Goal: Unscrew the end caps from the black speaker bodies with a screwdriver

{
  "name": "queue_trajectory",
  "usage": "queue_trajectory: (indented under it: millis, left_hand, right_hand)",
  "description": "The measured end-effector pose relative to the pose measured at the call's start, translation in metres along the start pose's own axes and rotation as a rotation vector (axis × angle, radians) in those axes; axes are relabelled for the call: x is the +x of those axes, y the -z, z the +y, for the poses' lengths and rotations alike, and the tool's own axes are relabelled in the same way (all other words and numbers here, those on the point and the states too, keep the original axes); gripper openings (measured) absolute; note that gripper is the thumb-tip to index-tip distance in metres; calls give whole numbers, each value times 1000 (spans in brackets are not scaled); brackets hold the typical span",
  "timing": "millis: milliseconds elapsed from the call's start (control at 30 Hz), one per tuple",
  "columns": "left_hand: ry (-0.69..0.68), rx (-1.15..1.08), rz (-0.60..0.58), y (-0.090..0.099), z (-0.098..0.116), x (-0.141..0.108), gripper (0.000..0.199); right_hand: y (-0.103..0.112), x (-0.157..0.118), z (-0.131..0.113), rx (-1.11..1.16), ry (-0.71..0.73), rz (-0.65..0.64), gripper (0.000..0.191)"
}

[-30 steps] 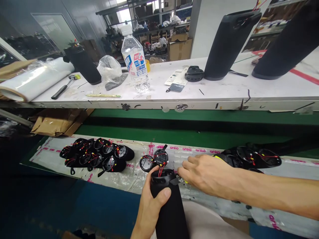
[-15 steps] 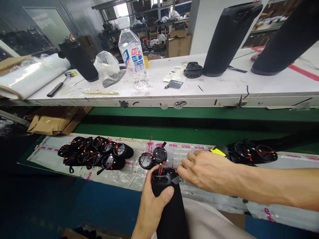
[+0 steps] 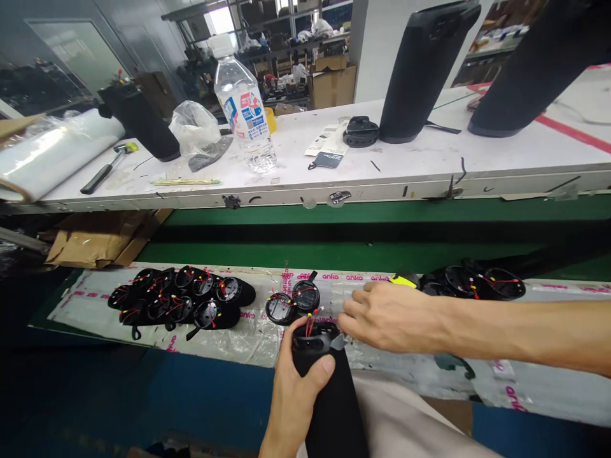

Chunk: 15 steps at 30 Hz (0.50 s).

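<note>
- Slanting down from the left hand (image 3: pixel 296 401), a black fabric-covered tube (image 3: pixel 338 407) with a smooth dark rim (image 3: pixel 310 344) is clasped near its top between thumb and fingers.
- Thin red wires (image 3: pixel 310 326) with coloured ends are seen rising above the rim, just beside the left-hand grip.
- A small grey flap (image 3: pixel 338 343) at the rim is set right beside the right hand (image 3: pixel 377 318), whose fingers are curled inward; whether the flap is pinched cannot be told.
- Two round black parts (image 3: pixel 305 294) are placed just beyond the left-hand grip; a cluster of black wired pieces (image 3: pixel 181 302) is laid well to its left.
</note>
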<state>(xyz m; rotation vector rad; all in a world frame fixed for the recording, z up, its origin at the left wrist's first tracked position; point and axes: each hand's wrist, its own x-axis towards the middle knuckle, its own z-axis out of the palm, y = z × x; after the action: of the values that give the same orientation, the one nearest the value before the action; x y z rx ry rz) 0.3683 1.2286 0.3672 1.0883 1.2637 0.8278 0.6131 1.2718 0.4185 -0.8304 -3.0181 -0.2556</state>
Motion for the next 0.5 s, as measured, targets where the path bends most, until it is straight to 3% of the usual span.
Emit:
queue_trajectory:
  millis: [167,233,333,500]
  left_hand:
    - [105,-102,125,5,2,-4,76]
    - [90,-79,158,5,4,-5,77]
    - [36,-33,144,-1,6,-8,80]
    - [65,-156,111,2,-6,-14,77]
  right_hand:
    - [1,-17,2,304,-65,274,23]
    - [4,-17,-4,470,-209,236,23]
    - [1,-7,-18,709,-473,75,32]
    - [-15,9,-33,944,-571,-4,44]
